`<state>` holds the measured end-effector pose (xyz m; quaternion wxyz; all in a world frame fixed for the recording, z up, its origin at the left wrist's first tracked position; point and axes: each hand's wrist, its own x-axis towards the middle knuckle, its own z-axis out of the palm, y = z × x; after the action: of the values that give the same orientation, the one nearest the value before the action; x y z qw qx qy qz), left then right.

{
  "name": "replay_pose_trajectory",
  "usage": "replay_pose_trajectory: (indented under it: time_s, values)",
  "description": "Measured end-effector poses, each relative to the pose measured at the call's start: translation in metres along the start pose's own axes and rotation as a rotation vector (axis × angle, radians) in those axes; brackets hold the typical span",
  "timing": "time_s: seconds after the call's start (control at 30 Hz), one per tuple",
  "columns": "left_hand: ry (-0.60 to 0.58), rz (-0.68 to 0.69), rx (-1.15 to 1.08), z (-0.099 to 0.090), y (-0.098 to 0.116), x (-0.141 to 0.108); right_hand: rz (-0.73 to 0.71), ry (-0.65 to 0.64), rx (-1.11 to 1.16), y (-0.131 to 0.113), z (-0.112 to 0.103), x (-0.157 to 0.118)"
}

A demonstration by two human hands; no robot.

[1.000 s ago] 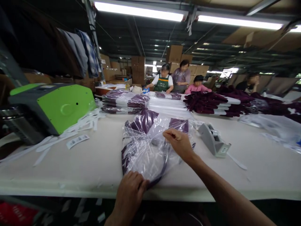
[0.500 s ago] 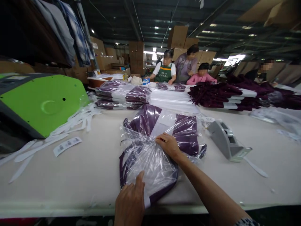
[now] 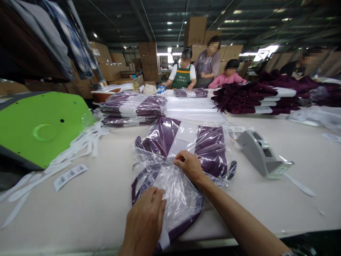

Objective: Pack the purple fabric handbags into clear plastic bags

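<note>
A left hand [image 3: 146,217] bends over the near end of a clear plastic bag [image 3: 176,192] of folded purple garments [image 3: 211,147], its grip impossible to tell, while the right hand [image 3: 188,164] pinches the film at the bag's middle on a pale worktable [image 3: 106,202]. A gray tape dispenser [image 3: 262,154] sits to the right, with bagged stacks [image 3: 133,108] and co-workers [image 3: 183,73] beyond.

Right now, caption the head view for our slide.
Right hand pinches clear plastic over purple fabric; left hand alongside, tape dispenser nearby.
</note>
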<state>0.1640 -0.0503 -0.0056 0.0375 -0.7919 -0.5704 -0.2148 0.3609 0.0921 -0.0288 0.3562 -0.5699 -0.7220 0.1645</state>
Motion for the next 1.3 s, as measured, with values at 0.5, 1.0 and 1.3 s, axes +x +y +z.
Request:
replay_pose_trajectory:
  time_s: [0.5, 1.0, 1.3]
  values:
    - [-0.301, 0.039, -0.276, 0.048, -0.031, 0.160, -0.072, 0.141, -0.086, 0.013, 0.007, 0.007]
    - [-0.394, 0.066, -0.311, 0.052, -0.035, 0.176, -0.027, 0.035, -0.123, 0.008, -0.004, 0.013]
    - [-0.403, 0.057, -0.359, 0.060, -0.040, 0.177, 0.181, -0.205, -0.107, 0.035, -0.102, -0.040]
